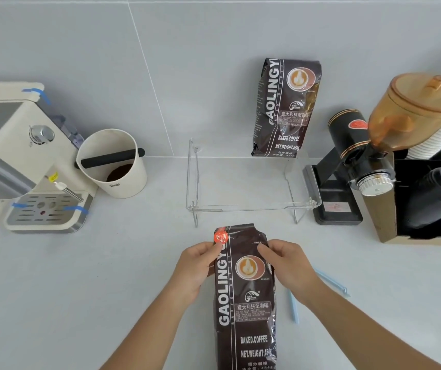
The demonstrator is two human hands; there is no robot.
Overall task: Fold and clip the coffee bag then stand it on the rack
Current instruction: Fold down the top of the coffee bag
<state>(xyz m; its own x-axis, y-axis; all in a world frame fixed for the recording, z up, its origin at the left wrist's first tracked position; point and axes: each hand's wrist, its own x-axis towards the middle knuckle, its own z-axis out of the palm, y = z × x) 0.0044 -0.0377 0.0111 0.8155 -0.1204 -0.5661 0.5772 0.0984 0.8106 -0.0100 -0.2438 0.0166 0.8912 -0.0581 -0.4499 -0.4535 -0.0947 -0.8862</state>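
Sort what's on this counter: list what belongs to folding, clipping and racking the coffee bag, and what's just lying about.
For the job:
- coffee bag, held near its top by the left hand and right hand
- blue clip, lying right of the bag
- clear rack

Lying about:
- second coffee bag, already on the rack
- espresso machine
- knock box
- grinder
- box of cups

Both hands, left [196, 265] and right [286, 263], pinch the coffee bag [244, 303] near its top, before the clear rack [248, 182].

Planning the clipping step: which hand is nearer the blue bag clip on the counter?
Right. The right hand grips the coffee bag top, just left of the blue clip; the left hand holds the bag's far side.
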